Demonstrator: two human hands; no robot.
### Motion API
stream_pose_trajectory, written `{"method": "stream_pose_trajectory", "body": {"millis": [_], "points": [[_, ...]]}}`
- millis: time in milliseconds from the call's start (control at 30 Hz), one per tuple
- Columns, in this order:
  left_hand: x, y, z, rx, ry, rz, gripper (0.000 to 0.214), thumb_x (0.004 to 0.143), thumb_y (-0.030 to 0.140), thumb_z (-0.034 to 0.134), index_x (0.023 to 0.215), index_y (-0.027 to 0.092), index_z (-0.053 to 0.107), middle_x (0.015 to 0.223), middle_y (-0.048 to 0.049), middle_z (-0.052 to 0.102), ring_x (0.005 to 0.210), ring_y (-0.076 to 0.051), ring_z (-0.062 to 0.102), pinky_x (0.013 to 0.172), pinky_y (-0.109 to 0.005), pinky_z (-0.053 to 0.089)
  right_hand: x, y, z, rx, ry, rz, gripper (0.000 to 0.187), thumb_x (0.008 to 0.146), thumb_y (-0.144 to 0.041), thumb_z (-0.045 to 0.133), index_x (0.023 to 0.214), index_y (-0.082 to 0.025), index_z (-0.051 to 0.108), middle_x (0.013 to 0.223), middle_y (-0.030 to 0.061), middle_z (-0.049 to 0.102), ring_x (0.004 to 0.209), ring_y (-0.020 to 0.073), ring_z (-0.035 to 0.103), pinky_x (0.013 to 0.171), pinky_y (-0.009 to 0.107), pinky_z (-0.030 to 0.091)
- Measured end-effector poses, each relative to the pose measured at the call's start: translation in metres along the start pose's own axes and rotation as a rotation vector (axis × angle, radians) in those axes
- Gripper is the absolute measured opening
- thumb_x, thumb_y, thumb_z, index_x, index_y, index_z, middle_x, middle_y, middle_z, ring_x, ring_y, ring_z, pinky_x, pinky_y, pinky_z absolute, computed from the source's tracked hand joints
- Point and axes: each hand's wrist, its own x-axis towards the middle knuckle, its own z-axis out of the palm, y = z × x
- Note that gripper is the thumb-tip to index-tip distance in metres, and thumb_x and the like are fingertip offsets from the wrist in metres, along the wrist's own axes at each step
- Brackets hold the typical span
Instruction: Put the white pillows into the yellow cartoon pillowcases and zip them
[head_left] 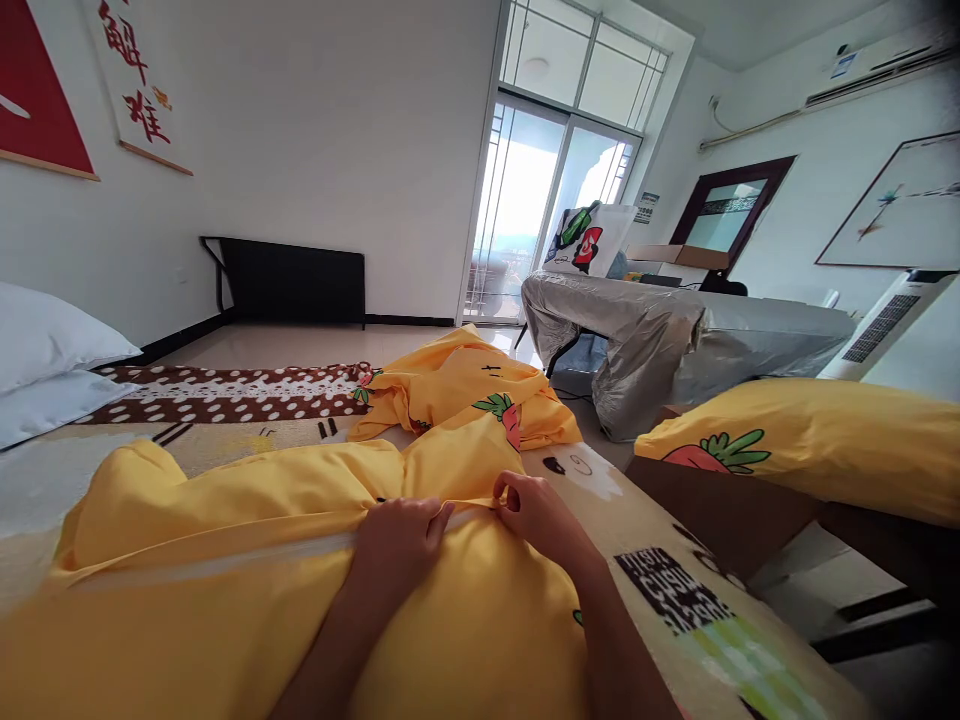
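A stuffed yellow pillowcase [247,560] with carrot prints lies across the bed in front of me, its white zipper line [225,565] running along the open edge. My left hand [397,545] presses down on the fabric beside the zipper, fingers curled over the seam. My right hand [536,510] pinches something small at the zipper's end, thumb and forefinger closed together; what it grips is too small to make out. More yellow carrot-print cloth [465,390] lies crumpled beyond the hands.
White pillows [45,360] sit at the far left on the bed. A second yellow carrot pillow [817,440] rests on a brown surface to the right. A silver-covered table [675,335] with boxes stands beyond, a brown dotted blanket [240,392] behind, glass doors [540,210] at the back.
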Motion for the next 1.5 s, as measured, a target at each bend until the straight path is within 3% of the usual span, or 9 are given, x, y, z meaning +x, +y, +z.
{"method": "stream_pose_trajectory", "body": {"millis": [1500], "points": [[-0.0008,-0.0005,0.0010,-0.006,0.001,0.003,0.046,0.097,0.043,0.031,0.080,0.022,0.069,0.080,-0.0050,0.073,0.078,-0.022,0.069,0.059,-0.028,0.034,-0.0017,-0.0025,-0.0024,0.003,-0.055,0.008,0.015,0.072,-0.010,0.051,0.075,-0.018,0.063,0.064,-0.0014,0.058,0.062,0.0109,0.048,0.056,0.021,0.027]]}}
